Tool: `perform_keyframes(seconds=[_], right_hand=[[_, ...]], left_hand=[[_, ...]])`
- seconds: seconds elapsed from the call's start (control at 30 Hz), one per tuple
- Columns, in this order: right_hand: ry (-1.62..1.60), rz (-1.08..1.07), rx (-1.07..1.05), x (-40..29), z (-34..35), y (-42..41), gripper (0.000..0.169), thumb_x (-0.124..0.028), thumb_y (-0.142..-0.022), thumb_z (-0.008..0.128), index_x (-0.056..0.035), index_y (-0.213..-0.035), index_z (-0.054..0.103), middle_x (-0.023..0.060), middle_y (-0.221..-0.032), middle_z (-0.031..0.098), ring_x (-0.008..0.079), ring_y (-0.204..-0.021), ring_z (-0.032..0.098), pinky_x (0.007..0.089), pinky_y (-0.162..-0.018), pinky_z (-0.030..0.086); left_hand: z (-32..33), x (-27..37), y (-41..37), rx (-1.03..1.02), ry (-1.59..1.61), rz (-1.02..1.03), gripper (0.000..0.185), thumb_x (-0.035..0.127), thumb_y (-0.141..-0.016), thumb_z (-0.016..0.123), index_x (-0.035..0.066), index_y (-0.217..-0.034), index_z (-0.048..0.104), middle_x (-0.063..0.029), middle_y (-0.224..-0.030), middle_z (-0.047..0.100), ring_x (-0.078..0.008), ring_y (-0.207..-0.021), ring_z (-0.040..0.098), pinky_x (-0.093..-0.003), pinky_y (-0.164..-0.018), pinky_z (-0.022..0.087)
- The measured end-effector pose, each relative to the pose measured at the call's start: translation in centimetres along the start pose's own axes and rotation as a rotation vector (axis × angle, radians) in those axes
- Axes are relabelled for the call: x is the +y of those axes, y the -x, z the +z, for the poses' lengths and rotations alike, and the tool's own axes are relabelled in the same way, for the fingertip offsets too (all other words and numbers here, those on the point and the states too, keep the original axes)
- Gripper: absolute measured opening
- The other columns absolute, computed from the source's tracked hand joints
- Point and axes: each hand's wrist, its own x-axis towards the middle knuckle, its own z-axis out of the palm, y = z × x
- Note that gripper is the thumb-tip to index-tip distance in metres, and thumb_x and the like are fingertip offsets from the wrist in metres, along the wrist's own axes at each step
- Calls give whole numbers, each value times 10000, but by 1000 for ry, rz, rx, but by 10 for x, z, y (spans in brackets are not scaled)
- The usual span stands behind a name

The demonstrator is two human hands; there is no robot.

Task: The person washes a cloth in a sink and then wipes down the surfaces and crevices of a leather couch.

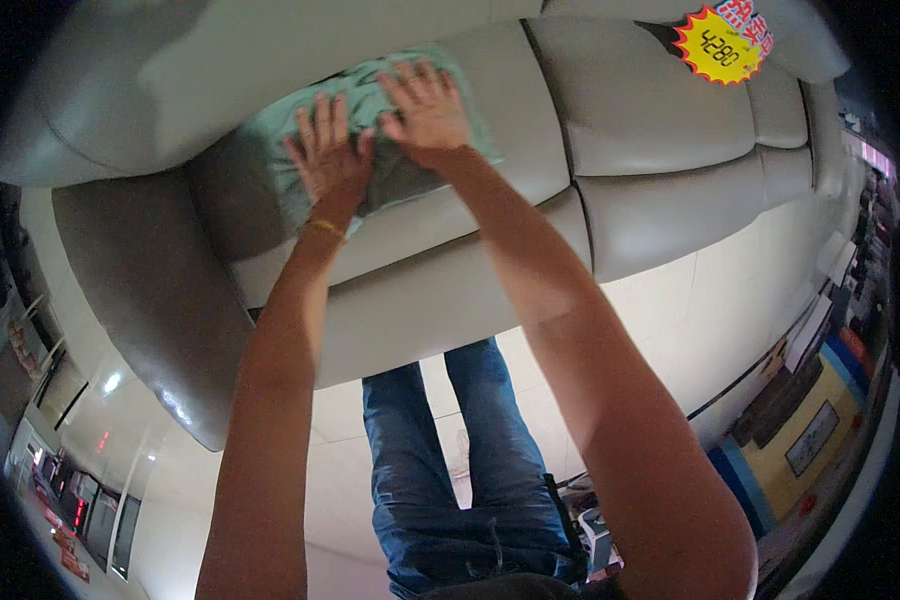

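Observation:
A light green cloth point(364, 94) lies spread and wrinkled over the seat cushion point(514, 112) of a grey leather sofa. Flat on the cloth's left half rests my left hand point(331, 154), palm down with its fingers apart. My right hand point(429, 112) presses on the cloth further right, also palm down and fingers spread. Neither hand grips the fabric. Around my left wrist is a thin yellow bracelet point(326, 226). Shadow darkens the cloth between and below the hands.
The sofa armrest point(150, 285) stands at the left, and the backrest point(270, 45) rises behind the cloth. A yellow starburst tag point(720, 49) bearing writing sits on the sofa's right part. Pale floor tiles point(652, 300) show below. A framed panel point(811, 439) is at the right.

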Motion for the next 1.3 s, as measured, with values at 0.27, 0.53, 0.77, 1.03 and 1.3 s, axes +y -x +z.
perform_keyframes(seconds=[0.27,0.53,0.77,1.03,1.3], right_hand=[[-210,269,192,128,-44,68,627,-413,-951,507,-104,-1470,338,268,-1492,316,434,-1335,372,487,-1088,338],[-270,402,154,103,-53,111,669,-362,-912,521,-26,-1461,340,279,-1489,309,449,-1340,349,495,-1097,313],[-402,300,143,131,-38,51,700,-364,-907,532,-32,-1473,289,323,-1465,304,486,-1302,376,492,-1085,346],[-178,81,233,156,2,-11,610,-307,-855,522,-77,-1407,401,302,-1435,350,499,-1267,398,535,-1061,368],[-236,180,178,142,-12,-17,613,-295,-839,527,-120,-1411,397,269,-1469,314,461,-1309,362,504,-1111,317]], left_hand=[[10,145,-30,-109,125,200,647,459,-952,469,201,-1516,286,-67,-1597,201,-353,-1470,131,-622,-1145,63],[13,155,-26,-142,128,230,680,433,-884,512,214,-1501,329,-47,-1598,206,-331,-1472,144,-603,-1156,54],[19,146,-25,-128,191,220,663,335,-852,505,202,-1485,362,-36,-1586,243,-321,-1468,170,-589,-1161,75],[31,144,-27,-127,205,195,667,334,-845,470,174,-1484,360,-32,-1582,255,-330,-1460,193,-596,-1156,88],[32,136,-27,-147,230,188,629,353,-879,454,170,-1476,378,-36,-1572,283,-334,-1449,224,-601,-1146,108]])
